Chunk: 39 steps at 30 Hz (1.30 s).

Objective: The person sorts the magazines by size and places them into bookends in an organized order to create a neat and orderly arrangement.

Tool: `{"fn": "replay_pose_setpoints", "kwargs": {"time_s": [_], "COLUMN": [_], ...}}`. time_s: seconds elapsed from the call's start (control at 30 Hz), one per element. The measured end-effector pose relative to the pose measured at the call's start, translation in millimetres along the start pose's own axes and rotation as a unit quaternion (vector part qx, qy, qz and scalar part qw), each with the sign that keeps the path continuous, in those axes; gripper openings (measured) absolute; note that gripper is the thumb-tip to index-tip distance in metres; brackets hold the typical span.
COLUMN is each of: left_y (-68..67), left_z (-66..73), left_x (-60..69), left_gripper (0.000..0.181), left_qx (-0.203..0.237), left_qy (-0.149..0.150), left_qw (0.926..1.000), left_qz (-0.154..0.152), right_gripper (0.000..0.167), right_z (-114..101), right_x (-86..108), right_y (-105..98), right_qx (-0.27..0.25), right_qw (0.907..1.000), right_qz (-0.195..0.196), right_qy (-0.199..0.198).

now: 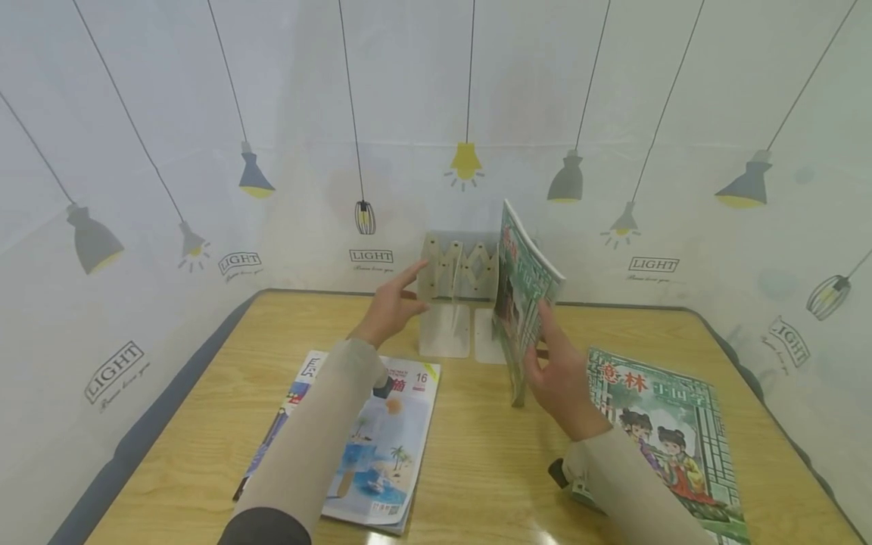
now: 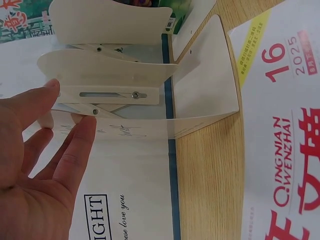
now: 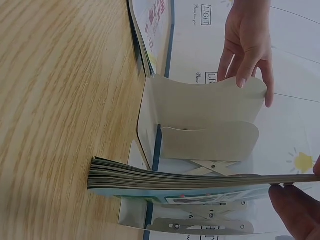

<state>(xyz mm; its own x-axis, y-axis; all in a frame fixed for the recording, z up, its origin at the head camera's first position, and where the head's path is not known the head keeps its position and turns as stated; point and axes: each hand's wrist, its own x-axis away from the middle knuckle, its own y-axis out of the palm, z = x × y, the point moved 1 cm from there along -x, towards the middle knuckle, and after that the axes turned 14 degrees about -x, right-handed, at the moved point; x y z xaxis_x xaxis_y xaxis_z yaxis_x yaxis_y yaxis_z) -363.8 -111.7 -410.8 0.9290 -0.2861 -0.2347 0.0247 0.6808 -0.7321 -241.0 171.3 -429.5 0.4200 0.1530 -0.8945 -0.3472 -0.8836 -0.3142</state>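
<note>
A cream folding bookend (image 1: 444, 337) stands at the table's back, its dividers joined by crossed slats. My left hand (image 1: 391, 309) pinches its left end panel by the upper edge, thumb on one side and fingers on the other, as the left wrist view shows on the panel (image 2: 150, 129). My right hand (image 1: 562, 382) grips a green magazine (image 1: 521, 280) by its near edge, holding it upright among the dividers toward the right. In the right wrist view the magazine (image 3: 200, 181) has bookend parts on both sides, and fingers of the right hand (image 3: 297, 212) touch its edge.
Overlapping magazines, one with a blue beach cover (image 1: 388, 446), lie at the left under my left forearm. Another green magazine (image 1: 671, 446) lies flat at the right, partly under my right sleeve. A lamp-patterned curtain (image 1: 409, 98) hangs behind the wooden table (image 1: 477, 462).
</note>
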Motion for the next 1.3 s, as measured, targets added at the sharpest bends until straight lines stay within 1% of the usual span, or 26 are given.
{"fn": "replay_pose_setpoints", "kwargs": {"time_s": [0.17,0.67,1.0,1.3], "left_y": [-0.2,0.2,1.4,0.0], "left_z": [0.1,1.2,1.2,4.3], "left_x": [-0.2,-1.0,0.0,0.6], "left_gripper": [0.08,0.08,0.082,0.082], "left_qx": [-0.006,0.008,0.001,-0.001], "left_qy": [0.001,-0.011,-0.007,-0.008], "left_qw": [1.0,0.9999,1.0,1.0], "left_qz": [-0.001,-0.006,-0.001,0.0], "right_gripper": [0.073,0.079,0.08,0.077], "right_z": [4.3,10.4,16.2,17.4], "right_x": [-0.6,-6.3,-7.0,-8.7], "right_y": [4.8,12.9,18.5,21.9], "right_qx": [-0.003,-0.027,-0.019,-0.009], "right_qw": [0.9999,0.9993,0.9994,0.9996], "right_qz": [-0.003,-0.015,-0.01,-0.006], "right_qy": [0.016,0.022,0.028,0.025]}}
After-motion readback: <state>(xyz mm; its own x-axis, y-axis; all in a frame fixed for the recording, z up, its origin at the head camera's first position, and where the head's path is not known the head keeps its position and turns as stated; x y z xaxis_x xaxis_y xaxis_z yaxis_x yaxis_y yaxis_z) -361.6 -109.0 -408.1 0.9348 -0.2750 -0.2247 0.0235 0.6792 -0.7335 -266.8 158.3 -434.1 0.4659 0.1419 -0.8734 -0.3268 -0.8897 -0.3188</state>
